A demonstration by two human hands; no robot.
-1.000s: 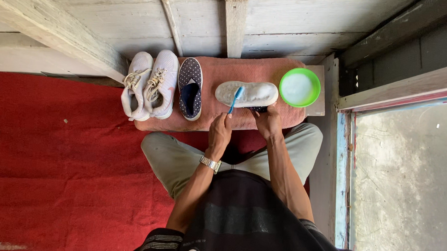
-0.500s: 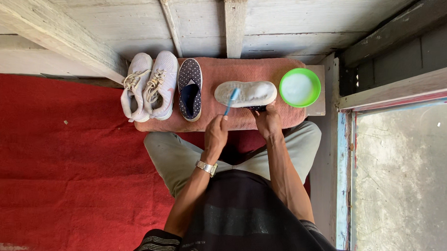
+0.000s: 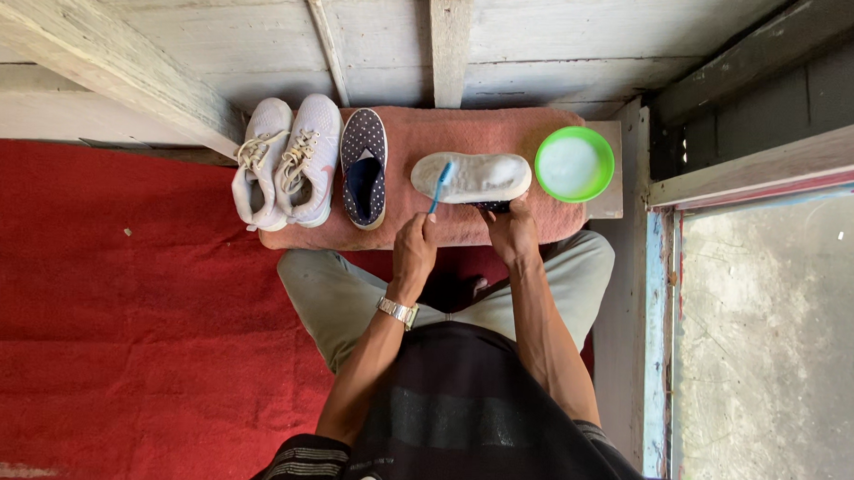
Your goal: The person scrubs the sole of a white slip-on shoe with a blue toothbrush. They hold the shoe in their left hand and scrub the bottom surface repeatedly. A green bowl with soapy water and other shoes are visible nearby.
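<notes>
A blue toothbrush [image 3: 440, 186] is held tight in the left hand [image 3: 413, 252] and pressed on an upturned shoe [image 3: 471, 176], gripped by the right hand [image 3: 511, 231], near the pink towel's [image 3: 507, 129] right edge beside a green bowl [image 3: 573, 164]. Three shoes [image 3: 309, 160] at the left edge look untouched; much scrubbing is likely left.

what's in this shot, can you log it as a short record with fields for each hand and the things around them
left hand: left hand, metal wristwatch on the wrist, holds a blue toothbrush against the sole
right hand: right hand grips the near edge of an upturned shoe with a white sole
surface: pink towel over a low stand
to the right: round green bowl of whitish liquid
to the left: dark dotted slip-on shoe, pair of white lace-up sneakers
floor: red carpet
</notes>
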